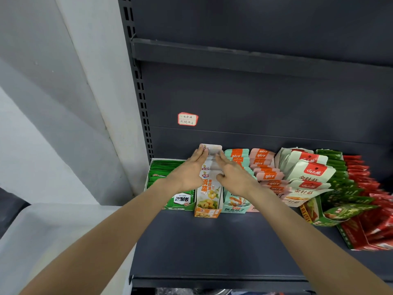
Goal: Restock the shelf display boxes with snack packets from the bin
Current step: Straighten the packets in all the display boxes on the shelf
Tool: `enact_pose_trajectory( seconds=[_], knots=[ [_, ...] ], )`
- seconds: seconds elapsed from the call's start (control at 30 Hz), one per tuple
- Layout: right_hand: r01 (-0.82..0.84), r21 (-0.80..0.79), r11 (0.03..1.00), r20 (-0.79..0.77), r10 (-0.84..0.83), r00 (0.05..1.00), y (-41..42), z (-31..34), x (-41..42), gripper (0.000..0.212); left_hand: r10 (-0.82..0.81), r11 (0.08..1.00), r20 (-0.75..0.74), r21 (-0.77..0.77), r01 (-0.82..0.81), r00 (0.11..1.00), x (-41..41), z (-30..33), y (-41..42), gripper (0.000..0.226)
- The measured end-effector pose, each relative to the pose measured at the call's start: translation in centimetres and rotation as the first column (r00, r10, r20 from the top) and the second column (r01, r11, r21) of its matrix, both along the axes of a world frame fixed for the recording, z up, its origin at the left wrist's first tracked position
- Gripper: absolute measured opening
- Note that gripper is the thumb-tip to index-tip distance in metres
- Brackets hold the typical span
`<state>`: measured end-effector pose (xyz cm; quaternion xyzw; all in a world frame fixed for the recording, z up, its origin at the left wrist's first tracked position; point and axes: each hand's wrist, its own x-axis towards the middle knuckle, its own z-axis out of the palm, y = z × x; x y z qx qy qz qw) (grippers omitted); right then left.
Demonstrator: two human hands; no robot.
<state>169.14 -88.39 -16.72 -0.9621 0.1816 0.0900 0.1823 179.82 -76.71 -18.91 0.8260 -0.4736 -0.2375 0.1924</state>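
Flanking white packets (209, 165), left hand (187, 172), right hand (232, 174), orange box (207, 212)

Dark grey metal shelf (212, 241), front part bare. Along the back sits a row of display boxes: green one (170, 188) far left, orange one (207, 209) beside it, teal (234, 206), then pink, white, green and red packs (361, 209) rightward.

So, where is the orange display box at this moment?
In the head view, the orange display box stands on the dark shelf, second from the left, between the green box and the teal box, under both hands.
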Motion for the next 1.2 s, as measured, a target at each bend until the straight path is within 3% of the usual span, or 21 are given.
enact_pose_trajectory(
  seconds=[0.2, 0.37, 0.6, 0.8, 0.97, 1.2],
  knots=[
    [0.138, -0.009, 0.990, 0.187, -0.134, 0.973, -2.6, 1.8, -2.9, 0.050, 0.026, 0.986, 0.119, -0.168, -0.005, 0.993, -0.7, 0.6, 0.0, 0.068],
    [0.222, -0.030, 0.975, 0.182, -0.213, 0.960, -6.1, 1.4, -4.4, 0.045, -0.009, 0.990, 0.276, -0.134, 0.048, 0.961, -1.2, 0.6, -1.2, 0.058],
    [0.136, -0.006, 0.991, 0.119, -0.134, 0.984, -8.2, 0.2, -2.9, 0.056, -0.009, 0.989, 0.269, -0.139, 0.048, 0.963, -1.8, 0.7, -3.8, 0.054],
    [0.099, -0.051, 0.994, 0.147, -0.090, 0.985, -9.6, -0.3, -2.0, 0.030, 0.008, 0.996, 0.274, -0.088, 0.016, 0.962, -1.8, 0.6, -4.4, 0.055],
    [0.033, 0.009, 0.999, 0.130, -0.034, 0.991, -9.9, -0.7, -2.8, 0.014, 0.015, 0.996, 0.282, -0.085, 0.010, 0.959, -2.2, 0.5, -4.1, 0.055],
    [0.001, 0.031, 1.000, 0.149, -0.005, 0.989, -9.9, -1.3, -3.8, 0.021, 0.060, 0.981, 0.248, -0.196, -0.011, 0.967, -2.9, 0.2, -4.0, 0.046]
  ],
)
